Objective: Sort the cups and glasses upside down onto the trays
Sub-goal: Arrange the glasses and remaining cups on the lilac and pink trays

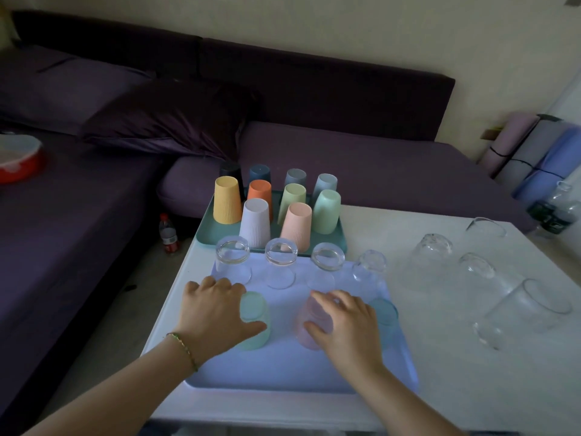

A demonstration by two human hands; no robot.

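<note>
A pale blue tray (283, 372) lies near me on the white table. My left hand (213, 313) grips an upside-down green glass (255, 322) on it. My right hand (342, 325) grips an upside-down pink glass (309, 319) beside it. A blue glass (385, 316) stands inverted just right of that hand. Behind them, several clear glasses (279, 262) stand upside down in a row along the tray's far side. A teal tray (207, 234) farther back holds several coloured plastic cups (225, 199), all inverted.
Several clear glasses (430, 256) stand or lie on the bare table (471, 388) to the right. A purple sofa (345, 158) runs behind and left. A red bowl (19, 158) sits on it, a bottle (168, 234) stands on the floor.
</note>
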